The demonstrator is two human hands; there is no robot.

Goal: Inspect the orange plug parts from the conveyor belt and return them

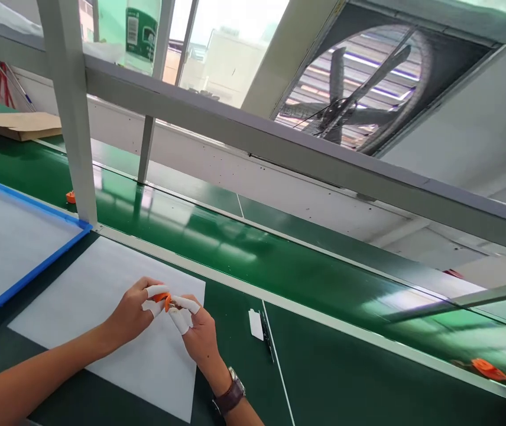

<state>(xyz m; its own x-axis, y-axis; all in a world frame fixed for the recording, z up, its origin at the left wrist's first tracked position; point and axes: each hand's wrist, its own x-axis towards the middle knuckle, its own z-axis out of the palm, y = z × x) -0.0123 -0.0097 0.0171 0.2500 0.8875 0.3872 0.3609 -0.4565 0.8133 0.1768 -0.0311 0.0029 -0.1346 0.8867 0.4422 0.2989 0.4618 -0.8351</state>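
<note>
Over a white paper sheet, my two hands meet around a small orange plastic piece. My left hand pinches its orange body between thumb and finger, both wearing white finger covers. From the other side, my right hand closes its covered thumb and finger at the piece's right end. A small metallic bit seems to show there, too tiny to name. A watch with a dark strap sits on my right wrist.
A blue-framed white tray lies at left. Right of the paper are a white card and a thin black item. Orange pieces rest on the green belt, one at far right. A grey metal frame stands ahead.
</note>
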